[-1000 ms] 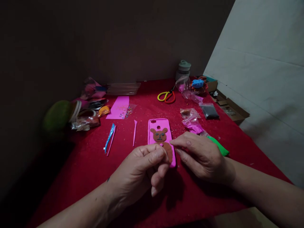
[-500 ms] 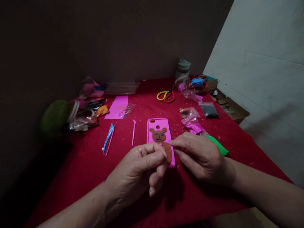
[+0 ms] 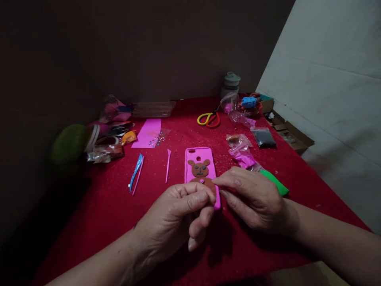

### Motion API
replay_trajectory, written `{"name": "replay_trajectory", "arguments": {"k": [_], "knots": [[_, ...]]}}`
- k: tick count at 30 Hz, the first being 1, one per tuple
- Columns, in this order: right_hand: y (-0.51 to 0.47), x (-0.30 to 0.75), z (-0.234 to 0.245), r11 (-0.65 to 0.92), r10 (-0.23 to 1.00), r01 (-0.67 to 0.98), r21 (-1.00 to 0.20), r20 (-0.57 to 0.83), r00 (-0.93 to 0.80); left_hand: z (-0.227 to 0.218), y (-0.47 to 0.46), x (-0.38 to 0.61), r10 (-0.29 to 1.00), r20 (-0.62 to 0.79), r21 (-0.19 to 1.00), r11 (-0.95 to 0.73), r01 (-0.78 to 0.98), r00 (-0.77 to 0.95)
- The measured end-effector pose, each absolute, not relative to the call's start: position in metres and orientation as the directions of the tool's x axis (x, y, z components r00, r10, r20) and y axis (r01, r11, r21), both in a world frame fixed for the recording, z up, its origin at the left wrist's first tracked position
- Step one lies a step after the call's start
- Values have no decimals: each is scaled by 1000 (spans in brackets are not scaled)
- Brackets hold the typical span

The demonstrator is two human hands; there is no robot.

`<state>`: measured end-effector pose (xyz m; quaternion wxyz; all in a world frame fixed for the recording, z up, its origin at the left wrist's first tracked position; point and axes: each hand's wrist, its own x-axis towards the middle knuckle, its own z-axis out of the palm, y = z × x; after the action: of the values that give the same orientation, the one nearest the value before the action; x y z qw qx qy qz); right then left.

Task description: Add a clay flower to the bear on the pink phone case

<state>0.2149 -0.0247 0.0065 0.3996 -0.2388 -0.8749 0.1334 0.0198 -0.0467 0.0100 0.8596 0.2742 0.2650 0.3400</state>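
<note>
A pink phone case (image 3: 210, 155) lies on the red cloth. On it is a brown clay bear (image 3: 197, 171) with round ears and grey features. A small pink and green ornament (image 3: 202, 181) sits on the bear's chest. My left hand (image 3: 184, 210) is over the lower part of the case, thumb and forefinger pinched together; what is between them, if anything, is too small to make out. At the case's right edge my right hand (image 3: 253, 198) has its forefinger and thumb closed around the rim. The bear's lower body is partly hidden by my left hand.
Left of the case lie a blue modelling tool (image 3: 135, 172) and a pink stick (image 3: 168, 166). Scissors (image 3: 209, 119), a pink card (image 3: 144, 135) and loose gems (image 3: 157, 139) are farther back. Green clay (image 3: 275, 182) and bagged clay (image 3: 244, 157) lie at the right.
My left hand has shifted slightly right and down, uncovering more of the bear's chest and its pink and green ornament. My right hand stays at the case's edge.
</note>
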Motion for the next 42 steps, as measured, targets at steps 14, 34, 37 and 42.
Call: {"name": "replay_trajectory", "arguments": {"k": [14, 34, 37, 42], "knots": [[-24, 213, 5, 851, 521, 293, -435, 633, -573, 9, -48, 19, 712, -310, 659, 639, -397, 630], [-27, 215, 5, 848, 525, 299, -437, 617, -587, 9, -48, 19, 709, -323, 642, 651, -406, 626], [-27, 215, 5, 848, 525, 296, -439, 622, -581, 10, -49, 20, 705, -334, 650, 653, -389, 625], [-27, 215, 5, 848, 525, 298, -438, 620, -582, 9, -48, 20, 706, -373, 666, 656, -355, 602]]}}
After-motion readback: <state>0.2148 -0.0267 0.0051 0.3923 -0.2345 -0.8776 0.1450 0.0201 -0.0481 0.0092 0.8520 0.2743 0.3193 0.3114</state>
